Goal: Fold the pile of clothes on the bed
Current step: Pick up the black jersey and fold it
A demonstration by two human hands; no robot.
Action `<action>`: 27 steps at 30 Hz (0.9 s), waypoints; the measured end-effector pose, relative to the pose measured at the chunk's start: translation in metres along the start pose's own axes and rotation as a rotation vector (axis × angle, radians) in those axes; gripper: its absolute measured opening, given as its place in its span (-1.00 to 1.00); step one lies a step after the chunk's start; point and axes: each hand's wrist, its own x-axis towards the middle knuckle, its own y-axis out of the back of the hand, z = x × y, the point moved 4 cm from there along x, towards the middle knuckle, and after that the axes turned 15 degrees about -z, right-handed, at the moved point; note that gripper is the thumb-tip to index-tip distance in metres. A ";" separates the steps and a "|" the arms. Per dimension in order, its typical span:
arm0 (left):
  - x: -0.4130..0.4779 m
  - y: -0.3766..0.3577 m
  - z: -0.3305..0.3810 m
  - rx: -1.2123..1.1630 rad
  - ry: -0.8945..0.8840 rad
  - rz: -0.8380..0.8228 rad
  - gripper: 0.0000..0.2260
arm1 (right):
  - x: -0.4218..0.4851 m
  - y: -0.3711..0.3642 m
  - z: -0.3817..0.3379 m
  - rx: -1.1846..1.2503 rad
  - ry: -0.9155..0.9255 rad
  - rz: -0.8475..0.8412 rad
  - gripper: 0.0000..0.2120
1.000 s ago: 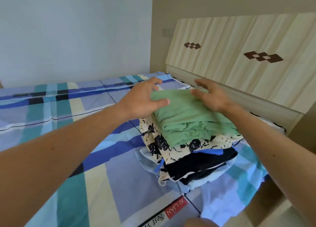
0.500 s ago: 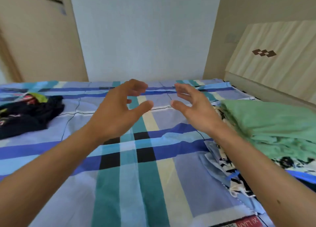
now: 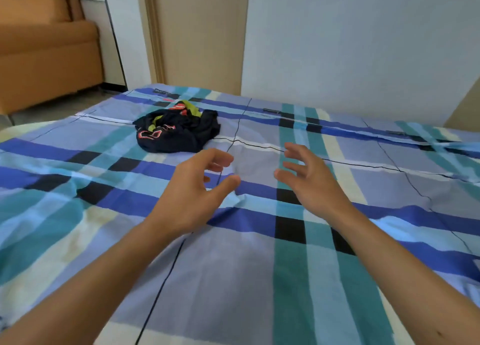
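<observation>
Both hands, the left hand [image 3: 192,196] and right hand [image 3: 309,183], hang spread and empty over the striped blue bed [image 3: 259,279], probably reaching next for the crumpled black cloth [image 3: 176,131].

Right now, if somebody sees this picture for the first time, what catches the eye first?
The left hand and right hand hover open and empty over the middle of the blue-and-teal checked bedsheet. Beyond the left hand, a crumpled dark garment with red and yellow-green parts lies on the sheet.
</observation>
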 end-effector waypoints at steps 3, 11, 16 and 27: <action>0.000 0.024 -0.018 0.010 0.036 0.023 -0.75 | 0.036 -0.035 -0.006 -0.026 0.004 -0.072 -0.48; 0.010 0.054 -0.062 0.075 0.113 0.033 -0.70 | 0.131 -0.128 -0.006 -0.168 0.036 -0.242 -0.60; 0.023 0.065 -0.092 0.130 0.193 -0.002 -0.63 | 0.193 -0.171 0.006 -0.348 0.072 -0.339 -0.77; 0.035 0.070 -0.125 0.079 0.273 0.034 -0.66 | 0.315 -0.218 0.050 -0.749 -0.107 -0.402 -0.83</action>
